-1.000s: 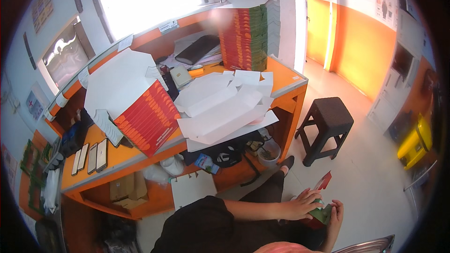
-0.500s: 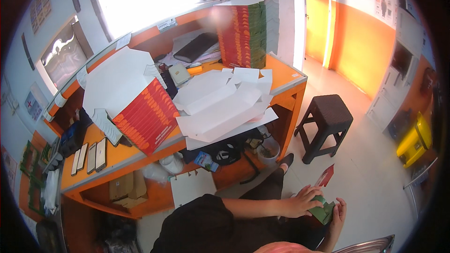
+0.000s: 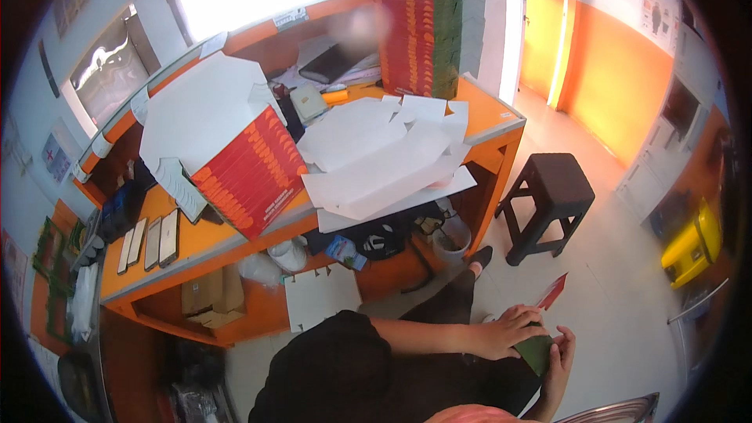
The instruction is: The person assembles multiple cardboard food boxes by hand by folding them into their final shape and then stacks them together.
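Note:
Low in front of me, over my lap, both hands are on a partly folded carton (image 3: 535, 355) with a green panel and a red flap (image 3: 554, 291) sticking up beyond my fingers. My left hand (image 3: 507, 332) grips it from the left, fingers bent over its upper edge. At its right edge my right hand (image 3: 561, 356) pinches the green panel, fingers curled and thumb against it. The carton's far side and underside are hidden by my hands.
On the orange desk (image 3: 493, 119) are a leaning stack of red cartons (image 3: 254, 172), loose white carton blanks (image 3: 384, 172), a tall red-and-green stack (image 3: 415, 43) and several phones (image 3: 168, 239). A dark stool (image 3: 552, 180) stands right of the desk, with a yellow bin (image 3: 693, 244) farther right.
The carton's green part has turned from showing folded flaps to a smooth panel, with my right fingers now pressed at its edge. The whole view has shifted slightly.

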### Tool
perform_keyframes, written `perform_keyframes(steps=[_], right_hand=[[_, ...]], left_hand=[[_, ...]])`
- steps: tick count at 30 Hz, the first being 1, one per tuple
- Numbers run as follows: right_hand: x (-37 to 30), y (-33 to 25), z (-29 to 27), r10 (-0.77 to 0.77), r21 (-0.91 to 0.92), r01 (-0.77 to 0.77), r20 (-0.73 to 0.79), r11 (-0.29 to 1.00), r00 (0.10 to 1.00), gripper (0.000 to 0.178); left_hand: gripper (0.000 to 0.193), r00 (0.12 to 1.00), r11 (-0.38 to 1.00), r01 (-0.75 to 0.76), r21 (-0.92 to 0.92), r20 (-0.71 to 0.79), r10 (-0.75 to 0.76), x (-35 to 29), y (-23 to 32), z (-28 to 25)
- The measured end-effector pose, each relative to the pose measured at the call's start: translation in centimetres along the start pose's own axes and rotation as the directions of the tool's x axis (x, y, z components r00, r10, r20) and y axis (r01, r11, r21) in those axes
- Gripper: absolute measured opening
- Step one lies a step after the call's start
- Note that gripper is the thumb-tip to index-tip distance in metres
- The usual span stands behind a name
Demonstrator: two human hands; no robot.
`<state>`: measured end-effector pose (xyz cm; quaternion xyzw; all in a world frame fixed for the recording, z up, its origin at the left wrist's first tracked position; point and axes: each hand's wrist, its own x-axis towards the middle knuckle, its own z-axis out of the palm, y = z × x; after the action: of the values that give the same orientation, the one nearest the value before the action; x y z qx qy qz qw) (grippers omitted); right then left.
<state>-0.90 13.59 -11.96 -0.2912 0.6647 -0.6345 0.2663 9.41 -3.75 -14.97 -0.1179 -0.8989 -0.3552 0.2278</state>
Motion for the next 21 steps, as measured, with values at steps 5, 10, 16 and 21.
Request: perform_keyframes(steps=[5,10,16,21], right_hand=[[0.0,-1.3,0.0,-0.176,-0.165,0.155,-0.118,0.974,0.977,0.047],[2.1,-1.2,-2.7,-0.347,-0.270,0.229,-0.566,0.935,0.748,0.045],[0.8,-1.3,-5.7,0.061,0.312,0.040,-0.309,0.949,0.949,0.062],[1.9,0.8,-4.7,0.236,0.436,-0.169,-0.105,0.884,0.966,0.060]], left_hand=[[0.068,1.000,0.957,0.026,0.289,-0.011,-0.024,1.3,-1.0,0.2],[0.062,0.980,0.940,-0.090,0.328,-0.140,0.143,0.3,-2.1,-4.1],[0.055,0.906,0.907,-0.307,0.287,-0.205,0.371,0.5,-2.2,-4.3],[0.050,0.902,0.878,-0.353,0.323,-0.130,0.411,-1.5,-3.5,-4.5]])
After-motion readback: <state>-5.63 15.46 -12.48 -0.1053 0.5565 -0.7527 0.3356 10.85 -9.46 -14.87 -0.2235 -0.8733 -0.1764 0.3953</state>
